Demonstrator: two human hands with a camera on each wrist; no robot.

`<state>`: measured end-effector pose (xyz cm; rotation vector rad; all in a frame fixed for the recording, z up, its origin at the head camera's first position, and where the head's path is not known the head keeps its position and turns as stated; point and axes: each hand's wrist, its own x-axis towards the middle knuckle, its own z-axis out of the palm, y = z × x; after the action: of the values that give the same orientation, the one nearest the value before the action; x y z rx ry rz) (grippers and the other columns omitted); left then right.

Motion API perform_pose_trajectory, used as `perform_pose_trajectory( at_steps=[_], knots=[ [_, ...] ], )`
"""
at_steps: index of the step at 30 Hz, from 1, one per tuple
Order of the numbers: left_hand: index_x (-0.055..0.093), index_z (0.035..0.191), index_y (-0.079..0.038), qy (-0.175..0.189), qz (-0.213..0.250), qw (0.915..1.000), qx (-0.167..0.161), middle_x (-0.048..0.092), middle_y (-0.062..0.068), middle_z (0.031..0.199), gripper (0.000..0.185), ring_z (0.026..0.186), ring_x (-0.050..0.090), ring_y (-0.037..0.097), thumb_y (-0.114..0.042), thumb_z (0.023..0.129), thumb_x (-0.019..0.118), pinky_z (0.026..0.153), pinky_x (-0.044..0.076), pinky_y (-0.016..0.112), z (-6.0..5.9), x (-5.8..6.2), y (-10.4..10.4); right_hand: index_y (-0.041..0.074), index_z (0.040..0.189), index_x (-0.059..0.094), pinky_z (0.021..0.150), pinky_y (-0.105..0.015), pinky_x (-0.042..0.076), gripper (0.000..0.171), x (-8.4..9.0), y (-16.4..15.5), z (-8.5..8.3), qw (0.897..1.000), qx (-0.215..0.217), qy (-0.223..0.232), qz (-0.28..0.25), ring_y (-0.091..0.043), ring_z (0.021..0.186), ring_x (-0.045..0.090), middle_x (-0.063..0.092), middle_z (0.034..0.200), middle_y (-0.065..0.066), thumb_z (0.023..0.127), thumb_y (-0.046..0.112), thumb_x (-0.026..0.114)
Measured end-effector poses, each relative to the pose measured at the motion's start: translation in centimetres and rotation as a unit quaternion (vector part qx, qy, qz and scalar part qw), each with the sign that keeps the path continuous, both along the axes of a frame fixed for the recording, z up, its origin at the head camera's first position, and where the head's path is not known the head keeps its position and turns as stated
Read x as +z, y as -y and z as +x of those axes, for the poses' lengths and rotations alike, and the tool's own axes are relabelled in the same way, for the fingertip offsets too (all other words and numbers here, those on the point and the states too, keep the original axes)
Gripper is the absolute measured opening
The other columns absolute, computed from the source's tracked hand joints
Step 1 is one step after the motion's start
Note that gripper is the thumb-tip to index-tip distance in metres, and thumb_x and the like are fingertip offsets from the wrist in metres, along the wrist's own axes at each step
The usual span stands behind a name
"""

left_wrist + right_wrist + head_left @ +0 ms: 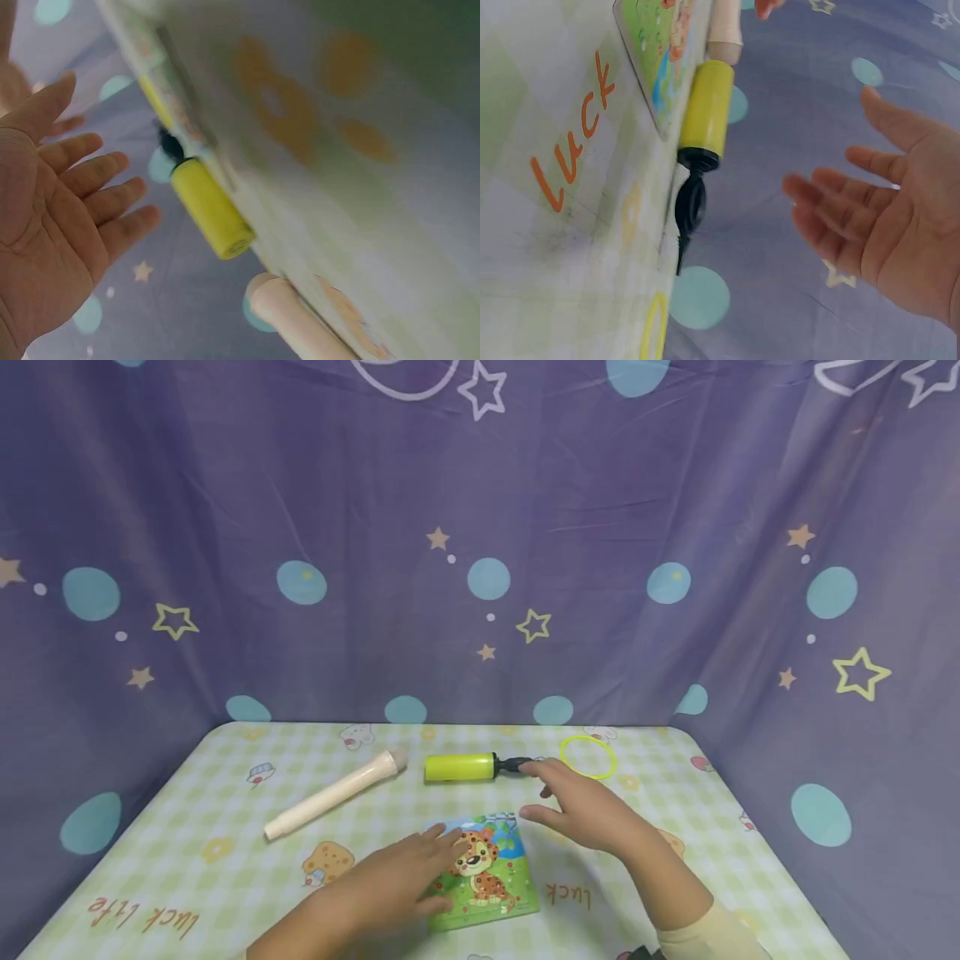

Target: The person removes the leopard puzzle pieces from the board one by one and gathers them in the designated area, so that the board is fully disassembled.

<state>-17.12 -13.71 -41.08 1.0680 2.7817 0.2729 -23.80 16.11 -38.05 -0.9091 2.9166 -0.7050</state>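
Hovering fingers (116, 201), flat board (487, 890), cylindrical pump (461, 767)

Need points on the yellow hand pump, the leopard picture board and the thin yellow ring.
Yellow hand pump (460, 767): head view, middle of the yellow barrel.
Leopard picture board (489, 878): head view, printed face, near the leopard's chest.
Thin yellow ring (615, 763): head view, right side of the rim.

Curtain (585, 477): purple, star-printed
Tablecloth (247, 893): green-and-white check, "luck" lettering
Tapered cream stick (330, 795): diagonal, left
Yellow ring (615, 763): flat, far right
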Motion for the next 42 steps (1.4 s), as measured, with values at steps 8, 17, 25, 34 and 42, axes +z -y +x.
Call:
perform_pose_trajectory(
  at_steps=[8,17,25,34,42],
  knots=[
    [0.041,0.151,-0.017,-0.013,-0.067,0.9932,-0.095,0.034,0.002,0.159,0.065,0.144,0.036,0.025,-0.049,0.096,0.057,0.106,0.046,0.040,0.2,-2.2,0.3,0.025,0.140,0.050,0.075,-0.025,0.052,0.058,-2.0,4.3,-3.9,0.991,0.084,0.097,0.026,-0.003,0.090,0.059,0.057,0.123,-0.001,0.092,0.055,0.060],
    [0.049,0.146,-0.017,-0.040,-0.081,0.9880,-0.125,0.042,0.000,0.154,0.054,0.140,0.043,0.021,-0.042,0.098,0.057,0.097,0.052,0.032,-0.2,-3.3,0.4,0.019,0.130,0.058,0.075,-0.025,0.052,0.044,-5.8,9.9,-6.0,0.978,0.131,0.156,0.053,-0.005,0.083,0.060,0.063,0.104,0.004,0.092,0.038,0.069],
    [0.051,0.145,-0.018,-0.018,-0.083,0.9885,-0.125,0.043,0.002,0.153,0.054,0.139,0.045,0.021,-0.038,0.096,0.060,0.094,0.053,0.028,-0.4,-3.1,0.1,0.025,0.111,0.062,0.072,-0.025,0.049,0.029,-7.3,10.9,-6.4,0.970,0.118,0.207,0.051,-0.008,0.082,0.056,0.056,0.097,0.008,0.088,0.038,0.074],
    [0.051,0.145,-0.017,0.006,-0.079,0.9899,-0.118,0.043,0.003,0.154,0.054,0.140,0.043,0.021,-0.037,0.096,0.061,0.097,0.051,0.029,-0.2,-2.7,0.0,0.026,0.108,0.059,0.071,-0.028,0.047,0.029,-6.9,11.3,-6.6,0.959,0.103,0.256,0.059,-0.013,0.083,0.053,0.054,0.098,0.003,0.086,0.035,0.076],
    [0.051,0.145,-0.016,-0.007,-0.076,0.9896,-0.122,0.043,0.004,0.154,0.053,0.140,0.043,0.022,-0.036,0.096,0.060,0.097,0.052,0.030,-0.3,-2.8,0.2,0.024,0.109,0.052,0.069,-0.028,0.048,0.031,-6.4,11.4,-6.4,0.955,0.096,0.276,0.040,-0.015,0.081,0.053,0.053,0.097,-0.001,0.088,0.027,0.075]
  ],
)
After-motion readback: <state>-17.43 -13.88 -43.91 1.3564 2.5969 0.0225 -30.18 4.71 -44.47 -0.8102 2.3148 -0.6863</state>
